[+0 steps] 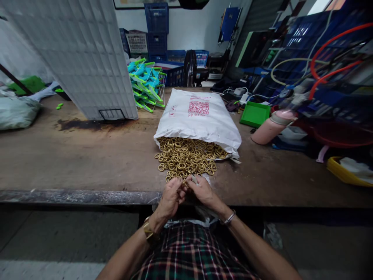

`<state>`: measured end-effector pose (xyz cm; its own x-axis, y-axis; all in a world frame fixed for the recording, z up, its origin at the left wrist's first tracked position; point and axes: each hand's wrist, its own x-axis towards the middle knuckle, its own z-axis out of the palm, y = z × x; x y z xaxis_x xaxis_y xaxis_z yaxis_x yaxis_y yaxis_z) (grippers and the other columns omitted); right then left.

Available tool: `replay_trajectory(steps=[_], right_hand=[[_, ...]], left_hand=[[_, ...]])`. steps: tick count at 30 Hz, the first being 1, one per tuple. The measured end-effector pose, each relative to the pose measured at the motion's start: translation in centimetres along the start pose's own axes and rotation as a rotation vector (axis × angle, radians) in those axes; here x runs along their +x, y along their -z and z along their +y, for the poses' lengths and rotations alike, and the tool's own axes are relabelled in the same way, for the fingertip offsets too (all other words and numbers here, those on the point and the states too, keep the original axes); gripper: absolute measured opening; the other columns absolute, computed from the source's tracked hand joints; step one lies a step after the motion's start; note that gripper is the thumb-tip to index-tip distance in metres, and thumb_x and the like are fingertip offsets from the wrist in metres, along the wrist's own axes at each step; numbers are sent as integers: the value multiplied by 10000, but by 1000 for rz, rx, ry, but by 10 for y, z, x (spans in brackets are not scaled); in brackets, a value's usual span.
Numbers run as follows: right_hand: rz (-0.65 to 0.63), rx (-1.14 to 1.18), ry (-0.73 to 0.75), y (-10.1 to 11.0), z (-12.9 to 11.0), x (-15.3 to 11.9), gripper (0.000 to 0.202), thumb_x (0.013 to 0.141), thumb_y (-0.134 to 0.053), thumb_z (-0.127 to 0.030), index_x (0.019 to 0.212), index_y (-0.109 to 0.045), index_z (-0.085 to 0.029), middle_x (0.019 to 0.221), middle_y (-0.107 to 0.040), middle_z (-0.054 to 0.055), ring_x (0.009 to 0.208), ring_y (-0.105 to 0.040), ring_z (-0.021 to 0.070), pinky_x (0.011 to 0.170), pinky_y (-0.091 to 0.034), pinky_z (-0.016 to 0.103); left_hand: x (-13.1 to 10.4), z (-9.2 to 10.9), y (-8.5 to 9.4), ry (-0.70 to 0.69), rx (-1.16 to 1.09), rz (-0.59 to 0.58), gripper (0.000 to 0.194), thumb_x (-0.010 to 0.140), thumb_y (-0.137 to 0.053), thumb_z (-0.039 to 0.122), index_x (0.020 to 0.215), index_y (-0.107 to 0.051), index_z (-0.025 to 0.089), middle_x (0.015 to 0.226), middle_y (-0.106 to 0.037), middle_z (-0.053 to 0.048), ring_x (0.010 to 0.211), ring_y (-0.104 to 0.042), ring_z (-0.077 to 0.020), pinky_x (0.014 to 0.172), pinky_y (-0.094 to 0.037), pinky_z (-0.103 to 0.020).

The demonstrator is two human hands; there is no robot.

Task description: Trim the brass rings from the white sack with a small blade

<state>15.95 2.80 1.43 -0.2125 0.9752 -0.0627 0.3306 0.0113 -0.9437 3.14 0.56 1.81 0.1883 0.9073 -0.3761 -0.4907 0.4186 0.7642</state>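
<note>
At the table's front edge, my left hand (pixel 171 195) is closed, its fingertips pinching a gold-coloured ring (pixel 184 182) that shows only in part. Close beside it, my right hand (pixel 204 191) is also closed, holding a small grey tool (pixel 194 179) between thumb and fingers; the tool's exact kind is hard to make out. The fingertips of both hands come together at the ring. Just beyond them lies a heap of gold rings (pixel 186 157), spilling from the open mouth of a white sack (pixel 177 112) with red print.
On the wooden table (pixel 122 163), a tall grey panel (pixel 96 62) stands left of a blue-and-green plastic stack (pixel 147 83). To the right are a green tray (pixel 255 114), a pink bottle (pixel 271 126) with red hoses, and a yellow basin (pixel 346 175). Blue crates (pixel 157 35) stand behind.
</note>
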Motion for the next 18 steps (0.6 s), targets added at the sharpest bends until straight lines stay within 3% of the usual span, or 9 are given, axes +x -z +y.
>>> replay_trajectory(steps=[4, 10, 13, 18], right_hand=[[95, -260, 117, 6, 0, 0, 272, 829, -374, -375, 649, -459, -190, 571, -428, -33, 542, -381, 106, 534, -300, 226], [76, -413, 210, 5, -1, -4, 205, 836, -362, -306, 692, -461, -198, 601, -468, -19, 551, -406, 114, 548, -297, 233], [78, -320, 142, 2, -5, -3, 246, 840, -361, -337, 650, -434, -200, 575, -436, -32, 535, -389, 105, 530, -297, 225], [38, -86, -58, 1, -11, -1, 335, 830, -369, -406, 573, -416, -196, 519, -425, -40, 506, -387, 94, 503, -310, 218]], left_hand=[[1, 0, 4, 18, -41, 28, 366, 626, -683, 418, 723, -433, 169, 619, -524, 35, 418, -377, -22, 357, -205, -129], [-1, 0, 5, 52, 45, -27, 371, 646, -658, 455, 798, -466, 175, 597, -498, 50, 405, -374, -27, 358, -206, -138], [0, -3, 6, -23, 185, -5, 348, 676, -627, 471, 780, -478, 175, 573, -476, 61, 394, -343, -27, 368, -215, -149], [0, -5, 7, -283, 426, 21, 245, 748, -569, 404, 748, -563, 159, 589, -501, 32, 492, -398, -65, 462, -311, -181]])
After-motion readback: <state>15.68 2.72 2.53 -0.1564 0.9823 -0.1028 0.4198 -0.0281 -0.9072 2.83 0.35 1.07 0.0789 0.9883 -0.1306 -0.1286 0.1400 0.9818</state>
